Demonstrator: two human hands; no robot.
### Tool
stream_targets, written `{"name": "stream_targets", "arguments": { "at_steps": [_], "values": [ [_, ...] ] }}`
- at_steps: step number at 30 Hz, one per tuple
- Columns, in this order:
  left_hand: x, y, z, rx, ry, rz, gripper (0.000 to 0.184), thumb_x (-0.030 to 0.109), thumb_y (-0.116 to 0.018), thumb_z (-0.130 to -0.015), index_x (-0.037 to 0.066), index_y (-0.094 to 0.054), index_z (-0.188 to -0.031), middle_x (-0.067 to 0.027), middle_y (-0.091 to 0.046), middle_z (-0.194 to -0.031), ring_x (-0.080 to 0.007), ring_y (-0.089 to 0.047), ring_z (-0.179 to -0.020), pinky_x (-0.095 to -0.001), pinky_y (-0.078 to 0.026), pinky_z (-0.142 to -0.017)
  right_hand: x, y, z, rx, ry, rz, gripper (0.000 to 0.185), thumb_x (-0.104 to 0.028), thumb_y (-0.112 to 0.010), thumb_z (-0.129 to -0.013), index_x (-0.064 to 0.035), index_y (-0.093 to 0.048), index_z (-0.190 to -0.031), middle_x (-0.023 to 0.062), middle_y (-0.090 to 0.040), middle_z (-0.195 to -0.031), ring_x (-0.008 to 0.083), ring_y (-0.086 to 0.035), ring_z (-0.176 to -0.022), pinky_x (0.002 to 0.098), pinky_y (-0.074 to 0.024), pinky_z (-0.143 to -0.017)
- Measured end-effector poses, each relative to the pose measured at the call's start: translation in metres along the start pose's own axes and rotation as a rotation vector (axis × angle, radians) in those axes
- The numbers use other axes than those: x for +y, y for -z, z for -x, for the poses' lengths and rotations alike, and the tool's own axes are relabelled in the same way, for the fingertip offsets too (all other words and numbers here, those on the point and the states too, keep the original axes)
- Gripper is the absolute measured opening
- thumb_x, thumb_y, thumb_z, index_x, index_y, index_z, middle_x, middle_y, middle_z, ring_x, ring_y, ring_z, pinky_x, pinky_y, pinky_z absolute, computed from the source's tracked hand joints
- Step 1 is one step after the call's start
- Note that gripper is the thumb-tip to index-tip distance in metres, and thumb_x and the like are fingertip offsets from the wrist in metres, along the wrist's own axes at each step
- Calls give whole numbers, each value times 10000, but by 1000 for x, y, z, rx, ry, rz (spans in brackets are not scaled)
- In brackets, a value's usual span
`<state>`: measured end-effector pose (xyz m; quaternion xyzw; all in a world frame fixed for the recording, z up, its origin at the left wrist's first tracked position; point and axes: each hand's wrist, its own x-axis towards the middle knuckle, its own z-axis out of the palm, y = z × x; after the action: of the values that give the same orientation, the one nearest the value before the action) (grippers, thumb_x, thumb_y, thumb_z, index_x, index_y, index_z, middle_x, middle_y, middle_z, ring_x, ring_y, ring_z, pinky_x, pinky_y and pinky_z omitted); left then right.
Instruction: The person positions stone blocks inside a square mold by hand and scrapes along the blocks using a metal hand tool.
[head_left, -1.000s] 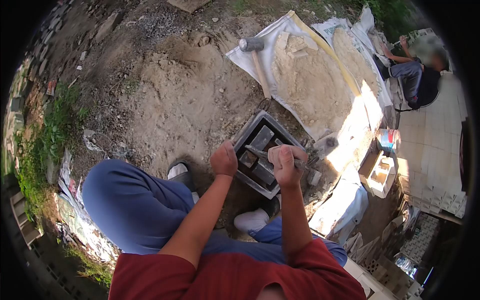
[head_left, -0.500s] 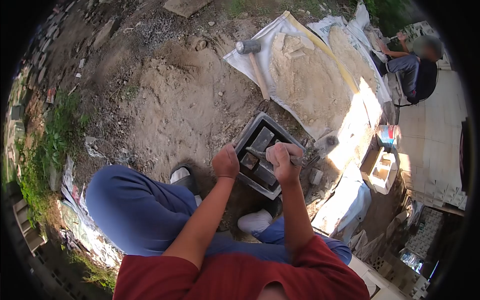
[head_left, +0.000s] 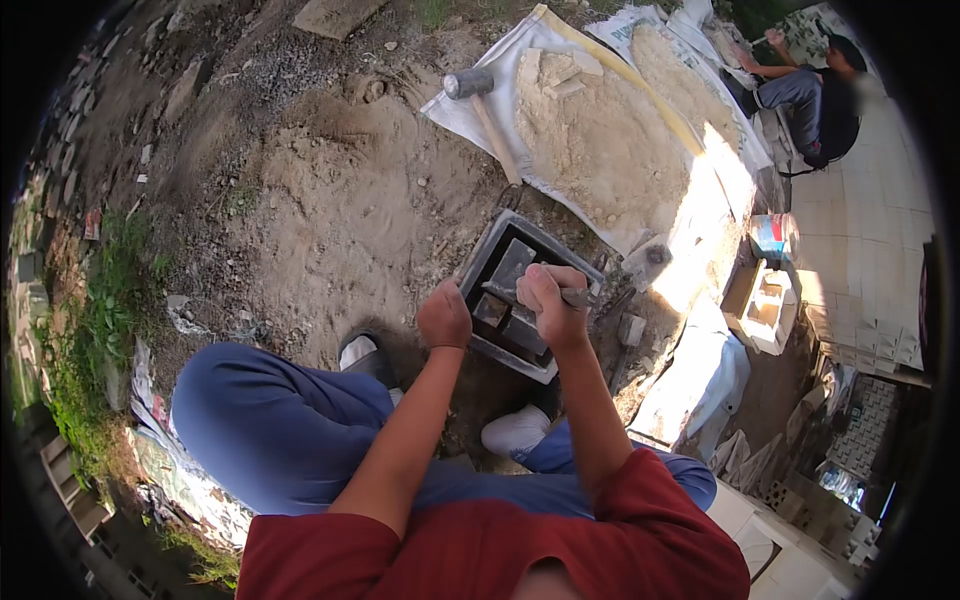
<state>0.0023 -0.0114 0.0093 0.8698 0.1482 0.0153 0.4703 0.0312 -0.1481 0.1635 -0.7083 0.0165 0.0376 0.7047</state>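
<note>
The right hand (head_left: 553,300) is clamped round a thin tool (head_left: 577,297) over the open box (head_left: 510,361) on the dirt (head_left: 345,200); the left hand (head_left: 445,316) curls at its left rim, whether gripping I cannot tell

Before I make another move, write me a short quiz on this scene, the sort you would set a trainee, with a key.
1. Which grips the tool above the box?
A) the left hand
B) the right hand
C) neither hand

2. True or false: the hammer lies on the white sheet.

3. In the picture, on which side of the box does the bucket stand?

Key:
1. B
2. True
3. The right side
</note>
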Motion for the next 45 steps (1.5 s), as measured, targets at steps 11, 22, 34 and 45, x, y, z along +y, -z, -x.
{"name": "stream_targets", "arguments": {
  "at_steps": [11, 22, 34, 45],
  "values": [
    [2, 2, -1, 7, 7, -50, 498, 334, -317, -1019, 89, -748, -977, -193, -701, -869, -422, -656, -818, -505, -499, -733, 22, -4, 9, 19, 177, 205, 433, -205, -583, -969, 17, -454, -621, 71, -339, -542, 127, -340, -500, 355, -288, -485],
    [-7, -7, -4, -8, -3, -36, 486, 346, -309, -1024, 111, -734, -1023, -191, -703, -913, -417, -656, -844, -501, -495, -755, 16, -7, -5, 31, 6, 113, 439, -209, -550, -967, -12, -392, -608, 22, -284, -543, 109, -275, -533, 342, -254, -492],
    [-1, -3, -3, 26, -20, -75, 465, 325, -333, -1013, 110, -745, -1017, -180, -711, -899, -406, -671, -818, -493, -519, -729, 40, -4, -1, -43, 146, 121, 428, -235, -548, -965, 13, -477, -623, 43, -375, -527, 129, -348, -495, 339, -300, -484],
    [-8, -6, 2, -53, 5, -167, 467, 342, -322, -1006, 133, -740, -1014, -181, -705, -900, -414, -662, -818, -515, -511, -724, 23, -7, -8, 4, -48, 125, 476, -286, -566, -985, -17, -421, -620, 24, -301, -561, 120, -277, -559, 354, -267, -508]
  ]
}}
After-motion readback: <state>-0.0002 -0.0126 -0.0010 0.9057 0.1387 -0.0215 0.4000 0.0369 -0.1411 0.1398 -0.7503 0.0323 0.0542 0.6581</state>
